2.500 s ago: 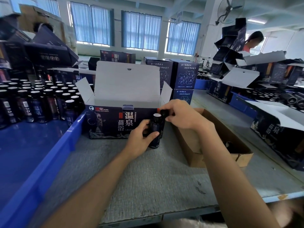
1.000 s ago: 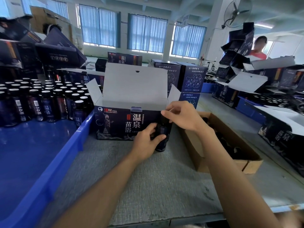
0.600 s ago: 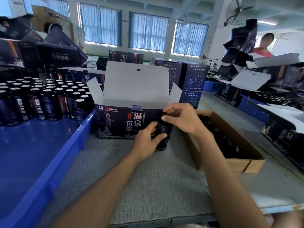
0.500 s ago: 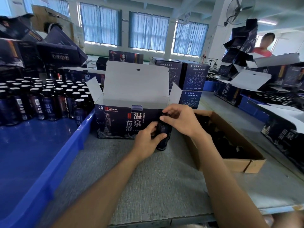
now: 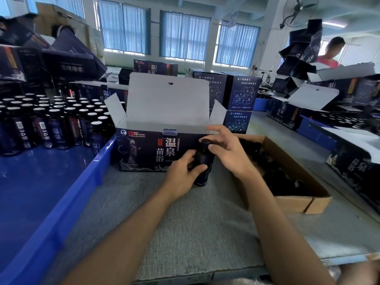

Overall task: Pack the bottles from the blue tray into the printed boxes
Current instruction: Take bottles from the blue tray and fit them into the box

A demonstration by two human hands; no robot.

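A dark bottle [image 5: 202, 164] with a black cap stands on the grey mat in front of the open printed box [image 5: 144, 150]. My left hand [image 5: 182, 173] grips the bottle's body. Just right of the cap is my right hand [image 5: 229, 150], fingers spread and loosely bent, with the thumb against the bottle's neck. The cap shows bare between thumb and forefinger. The box's lid and side flaps stand up; its inside is hidden. Several more dark bottles [image 5: 55, 120] stand in the blue tray [image 5: 98, 161] at left.
A low brown cardboard box [image 5: 287, 200] with several black caps [image 5: 267, 161] sits right of my hands. Stacked printed boxes [image 5: 240, 93] stand behind and along the right bench [image 5: 349, 165]. A person [image 5: 331, 52] works at the far right.
My right hand, which was curled over the bottle's cap, has opened and drawn slightly right, baring the cap. My left hand still holds the bottle in the same spot.
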